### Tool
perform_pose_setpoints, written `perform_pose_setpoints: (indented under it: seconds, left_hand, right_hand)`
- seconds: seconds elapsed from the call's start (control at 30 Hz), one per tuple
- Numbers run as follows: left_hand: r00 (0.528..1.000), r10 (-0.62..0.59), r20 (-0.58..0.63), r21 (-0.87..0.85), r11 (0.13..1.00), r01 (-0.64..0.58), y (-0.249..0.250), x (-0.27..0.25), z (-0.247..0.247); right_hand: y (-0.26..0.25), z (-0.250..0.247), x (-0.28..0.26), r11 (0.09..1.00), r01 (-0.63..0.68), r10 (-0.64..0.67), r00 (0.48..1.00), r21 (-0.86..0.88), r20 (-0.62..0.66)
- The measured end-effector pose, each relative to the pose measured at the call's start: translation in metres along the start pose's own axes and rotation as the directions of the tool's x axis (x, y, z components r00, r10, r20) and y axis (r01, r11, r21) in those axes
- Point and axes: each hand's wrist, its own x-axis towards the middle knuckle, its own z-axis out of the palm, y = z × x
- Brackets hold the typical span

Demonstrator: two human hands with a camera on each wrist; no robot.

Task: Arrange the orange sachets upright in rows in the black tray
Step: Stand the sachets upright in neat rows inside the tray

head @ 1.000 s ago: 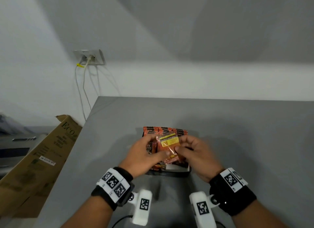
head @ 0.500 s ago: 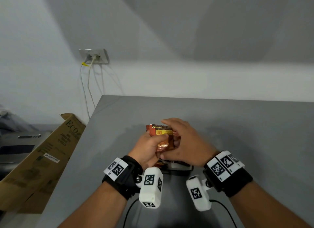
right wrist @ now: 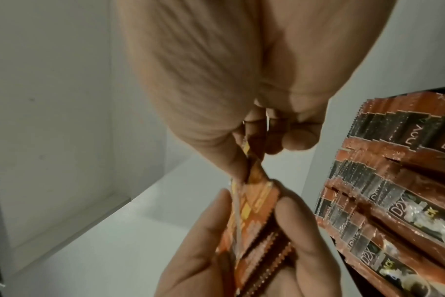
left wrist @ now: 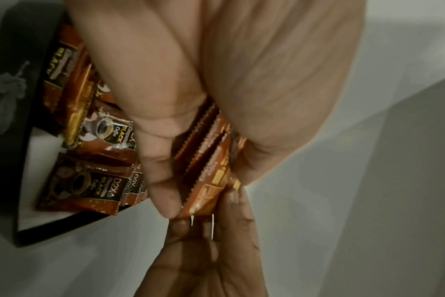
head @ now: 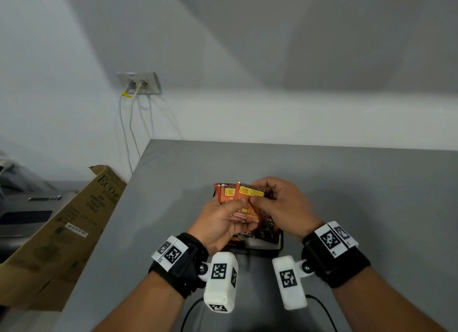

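Observation:
My left hand (head: 235, 215) grips a small stack of orange sachets (head: 239, 195) just above the black tray (head: 280, 243). The stack shows edge-on between its thumb and fingers (left wrist: 165, 180) in the left wrist view. My right hand (head: 257, 195) pinches the right edge of the front sachet (right wrist: 254, 174) between thumb and fingertips. More orange sachets (right wrist: 394, 180) stand packed in rows in the tray, and others (left wrist: 89, 180) lie flatter at its near end. The tray's far part is hidden behind my hands.
The tray sits on a grey table (head: 371, 207), whose left edge (head: 119, 207) drops off. A cardboard box (head: 62, 232) leans beside that edge. Cables hang from a wall socket (head: 138, 82) behind the table. A black cable (head: 193, 309) lies near my wrists.
My right hand has come off the top of the stack and now pinches the front sachet's right edge. My left hand keeps its hold on the stack.

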Motion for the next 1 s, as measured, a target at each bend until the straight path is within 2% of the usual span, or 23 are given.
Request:
perform_pose_setpoints:
  seconds: [0.13,0.2,0.27,0.33,0.43,0.5,0.57,0.63,0.7,0.77,0.87,0.93,1.0]
  left_hand:
    - [0.994,-0.081,-0.078,-0.028,0.996,0.079,0.002,0.003,0.0]
    - [0.989,-0.087,-0.116,-0.081,0.994,0.078,0.005,0.005,-0.001]
    - [0.99,-0.039,-0.139,-0.072,0.997,0.029,0.008,0.005,0.0]
    - [0.987,0.038,-0.153,-0.021,0.999,-0.042,0.011,0.004,0.0]
    - [0.992,0.105,-0.077,0.087,0.991,-0.098,0.011,0.002,0.002]
    - [0.992,0.113,-0.058,0.107,0.989,-0.106,0.011,0.001,0.003]
    - [0.993,0.087,-0.073,0.042,0.996,-0.084,0.012,0.0,0.002]
    - [0.993,0.079,-0.088,0.054,0.996,-0.075,0.012,-0.002,0.0]
    - [0.993,0.094,-0.076,0.162,0.983,-0.081,0.009,-0.003,-0.001]
    - [0.992,0.122,-0.015,0.258,0.959,-0.114,0.006,-0.003,0.0]
    - [0.991,0.128,0.027,0.277,0.952,-0.13,0.003,-0.001,0.001]
    - [0.996,0.094,-0.014,0.153,0.984,-0.09,0.003,-0.002,-0.002]
    - [0.996,0.019,-0.083,-0.004,1.0,-0.02,0.006,-0.001,-0.006]
  right_hand:
    - [0.001,-0.003,-0.001,0.995,0.099,-0.1,0.981,-0.017,-0.168]
    - [0.0,-0.003,-0.005,0.982,0.172,-0.183,0.971,-0.079,-0.153]
    - [0.004,0.001,-0.01,0.968,0.206,-0.216,0.974,-0.143,-0.061]
    - [0.01,0.006,-0.013,0.987,0.148,-0.149,0.989,-0.065,-0.013]
    - [0.01,0.008,-0.012,0.981,0.031,-0.021,0.998,0.193,-0.055]
    - [0.007,0.007,-0.01,0.979,-0.014,0.03,0.997,0.206,-0.077]
    - [0.007,0.005,-0.007,0.962,-0.068,0.091,0.993,0.265,-0.076]
    - [0.01,0.002,-0.003,0.884,-0.137,0.184,0.981,0.448,-0.062]
    - [0.01,-0.001,-0.001,0.741,-0.218,0.25,0.967,0.636,0.041]
    - [0.006,0.001,-0.001,0.705,-0.267,0.242,0.961,0.658,0.131]
    - [0.0,0.009,-0.004,0.736,-0.267,0.217,0.964,0.622,0.157]
    - [0.001,0.008,-0.003,0.819,-0.16,0.171,0.985,0.551,0.032]
    - [0.003,0.001,-0.003,0.957,-0.009,0.038,0.995,0.291,-0.095]
